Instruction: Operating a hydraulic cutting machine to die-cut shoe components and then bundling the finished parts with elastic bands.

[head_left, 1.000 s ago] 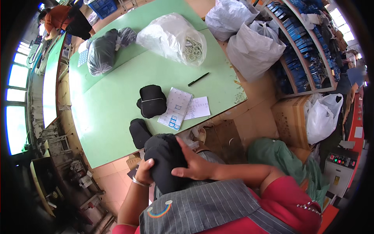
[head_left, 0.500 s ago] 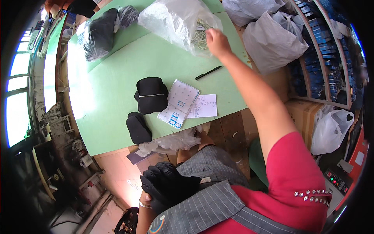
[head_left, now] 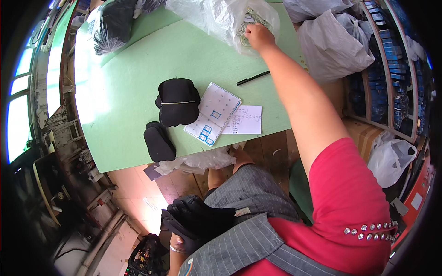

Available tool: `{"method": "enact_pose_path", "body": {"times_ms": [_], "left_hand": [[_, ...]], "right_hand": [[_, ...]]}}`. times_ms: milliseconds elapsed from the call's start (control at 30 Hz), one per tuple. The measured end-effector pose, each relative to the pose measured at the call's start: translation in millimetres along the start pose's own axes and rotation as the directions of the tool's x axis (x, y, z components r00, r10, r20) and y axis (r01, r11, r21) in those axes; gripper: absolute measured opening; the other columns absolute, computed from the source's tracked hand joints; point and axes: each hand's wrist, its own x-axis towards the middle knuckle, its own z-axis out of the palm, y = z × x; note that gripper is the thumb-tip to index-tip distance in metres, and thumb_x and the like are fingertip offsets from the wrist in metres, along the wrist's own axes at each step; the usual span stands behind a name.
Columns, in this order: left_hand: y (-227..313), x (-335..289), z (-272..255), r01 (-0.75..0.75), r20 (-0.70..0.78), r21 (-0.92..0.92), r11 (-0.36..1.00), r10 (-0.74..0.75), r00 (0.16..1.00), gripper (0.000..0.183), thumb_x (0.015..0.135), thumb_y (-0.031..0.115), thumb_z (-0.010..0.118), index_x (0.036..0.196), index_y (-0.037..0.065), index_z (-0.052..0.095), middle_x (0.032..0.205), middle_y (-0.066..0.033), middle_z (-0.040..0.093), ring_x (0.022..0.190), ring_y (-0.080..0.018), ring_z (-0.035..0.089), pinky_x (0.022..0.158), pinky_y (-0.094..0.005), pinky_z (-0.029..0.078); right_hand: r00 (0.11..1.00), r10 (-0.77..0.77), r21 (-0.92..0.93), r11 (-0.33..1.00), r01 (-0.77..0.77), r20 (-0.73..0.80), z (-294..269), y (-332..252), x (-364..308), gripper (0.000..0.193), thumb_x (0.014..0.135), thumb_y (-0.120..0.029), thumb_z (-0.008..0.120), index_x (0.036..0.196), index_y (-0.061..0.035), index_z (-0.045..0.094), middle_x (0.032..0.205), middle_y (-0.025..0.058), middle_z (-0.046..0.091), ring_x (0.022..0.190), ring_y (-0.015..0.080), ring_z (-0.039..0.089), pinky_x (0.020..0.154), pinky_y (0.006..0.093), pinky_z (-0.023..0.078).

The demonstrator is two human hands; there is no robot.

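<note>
My left hand, low and close to my body, is wrapped round a thick stack of black padded fabric pieces; the pieces hide most of its fingers. My right arm reaches far across the green table to a translucent plastic bag of pale rubber bands. At the bag's mouth my right hand is closed against the bands; whatever its fingertips hold is hidden. On the table sit a banded bundle of black pads and a smaller black stack.
An open notebook, a written paper slip and a black pen lie on the green table. A bag of dark goods sits at far left. White bags and a rack of blue items stand right.
My right hand has come closer in among the rubber bands, its fingers now bent against them. My left hand still holds the black stack. The whole view has shifted slightly.
</note>
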Motion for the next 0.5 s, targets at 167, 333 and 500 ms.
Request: {"method": "enact_pose_path", "body": {"times_ms": [167,333,500], "left_hand": [[11,11,16,-0.043,0.09,-0.007,0.999,0.044,0.995,0.095,0.056,0.023,0.083,0.137,0.002,0.039,0.131,-0.017,0.051,0.119,-0.0337,0.05,0.105,-0.0452,0.038],[21,29,37,-0.212,0.291,0.155,0.965,0.161,0.943,0.101,0.056,0.036,0.084,0.138,-0.001,0.037,0.135,-0.0144,0.047,0.123,-0.0317,0.047,0.107,-0.0429,0.034],[37,50,59,-0.209,0.369,0.207,0.956,0.121,0.921,0.112,0.047,0.038,0.088,0.138,-0.001,0.035,0.138,-0.0146,0.043,0.128,-0.0304,0.04,0.109,-0.041,0.029]], "right_hand": [[0.994,0.024,0.197,0.98,-0.002,-0.108,-14,-6,1,0.014,0.081,-0.019,0.059,0.086,-0.0072,0.063,0.085,0.0116,0.066,0.077,0.0315,0.064,0.069,0.0394,0.051],[0.977,0.185,0.676,0.706,-0.21,0.11,-43,-22,-23,0.014,0.082,-0.016,0.062,0.086,-0.0021,0.06,0.071,0.005,0.064,0.059,0.0148,0.057,0.055,0.0307,0.046],[0.989,-0.071,0.534,0.835,0.13,-0.129,-66,-47,-110,0.017,0.086,-0.02,0.064,0.086,-0.004,0.058,0.067,0.0008,0.059,0.061,0.0075,0.053,0.058,0.0267,0.046]]}}
